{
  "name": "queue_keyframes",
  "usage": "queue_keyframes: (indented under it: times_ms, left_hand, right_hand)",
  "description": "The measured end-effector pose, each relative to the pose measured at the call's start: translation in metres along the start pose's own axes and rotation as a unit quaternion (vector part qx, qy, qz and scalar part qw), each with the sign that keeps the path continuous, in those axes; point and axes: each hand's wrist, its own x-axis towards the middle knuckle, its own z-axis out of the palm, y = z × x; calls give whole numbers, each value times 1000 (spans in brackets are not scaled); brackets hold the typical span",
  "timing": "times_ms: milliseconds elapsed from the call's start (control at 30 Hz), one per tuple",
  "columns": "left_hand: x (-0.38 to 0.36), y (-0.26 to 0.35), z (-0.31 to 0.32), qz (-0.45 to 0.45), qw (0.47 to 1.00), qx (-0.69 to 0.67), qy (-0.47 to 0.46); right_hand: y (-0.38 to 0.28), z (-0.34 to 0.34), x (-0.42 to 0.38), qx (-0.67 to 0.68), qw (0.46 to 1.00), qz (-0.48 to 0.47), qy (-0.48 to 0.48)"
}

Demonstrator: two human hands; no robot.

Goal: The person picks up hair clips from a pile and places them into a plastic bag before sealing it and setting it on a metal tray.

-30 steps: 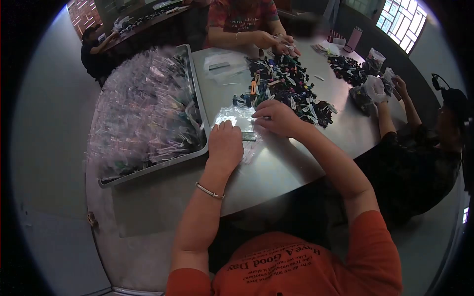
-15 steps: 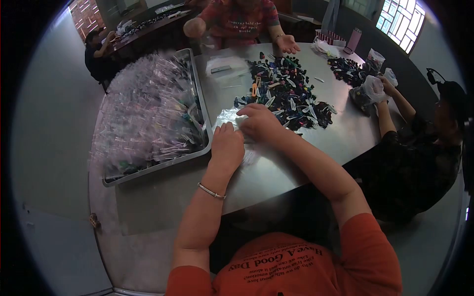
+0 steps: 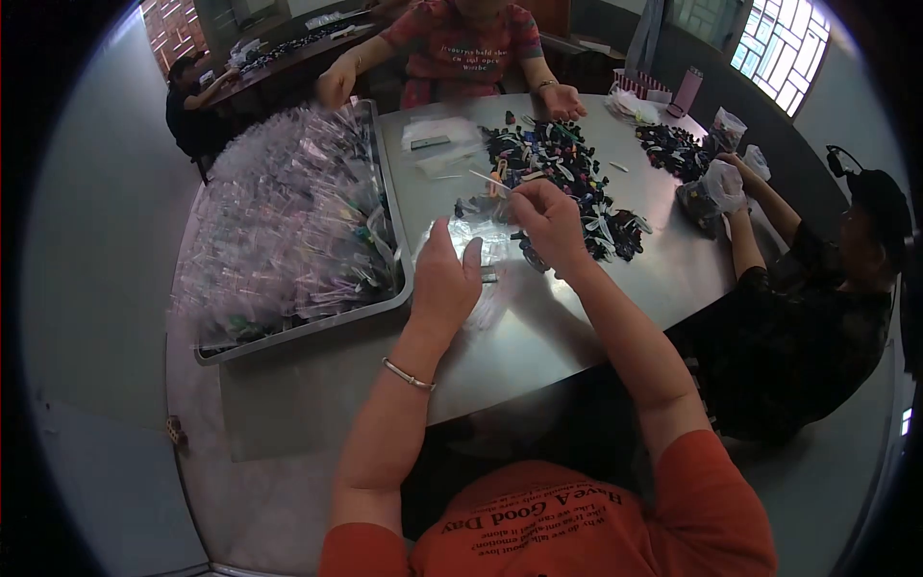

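My right hand is raised over the near edge of the hair clip pile, its thumb and fingers pinched on a thin white stick that points up and left. My left hand is open, thumb apart from the fingers, beside clear plastic bags on the metal table. A small dark flat piece lies just right of the left thumb. Whether the left fingers touch the bags cannot be made out.
A grey tray heaped with filled clear packets stands on the left. Across the table, a person's hand hovers by the tray. Another person at right handles a plastic bag. More flat bags and a pink bottle lie farther back.
My right hand has lifted away from the left and moved right, now with the white stick in it. My left hand has opened. The person opposite has moved a hand toward the tray.
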Motion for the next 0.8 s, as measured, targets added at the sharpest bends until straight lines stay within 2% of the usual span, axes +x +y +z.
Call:
queue_keyframes:
  times_ms: [33,67,100,167,233,300,367,533,667,733,767,800]
  left_hand:
    - [1,2,-1,-2,1000,1,0]
    - [2,3,-3,-72,981,-175,-33]
    - [3,3,-3,-140,926,-344,-64]
    - [5,-10,3,-160,910,-377,-59]
    - [6,-4,-3,-268,807,-515,-109]
    - [6,-13,3,-278,795,-529,-106]
    - [6,-11,1,-295,778,-544,-108]
    - [5,-5,1,-299,770,-557,-94]
    - [5,-6,0,-302,778,-543,-90]
    - [4,-4,0,-301,781,-540,-89]
    - [4,-3,0,-300,783,-537,-89]
    - [4,-3,-1,-300,783,-537,-88]
  right_hand:
    - [-2,1,-3,45,999,0,-4]
    - [-2,2,-6,90,996,0,-8]
    - [-1,4,-10,91,996,1,-9]
    - [2,7,-21,105,994,-13,-34]
    - [-6,6,-30,116,992,11,-45]
    - [-16,1,-35,206,972,110,-21]
    - [-13,-6,-37,196,972,125,-3]
    - [-16,-12,-54,264,943,200,-36]
    - [-20,-13,-61,271,938,207,-59]
    - [-22,-7,-66,207,967,136,-64]
    - [-22,-2,-69,207,967,136,-65]
    - [-22,4,-72,203,974,95,-44]
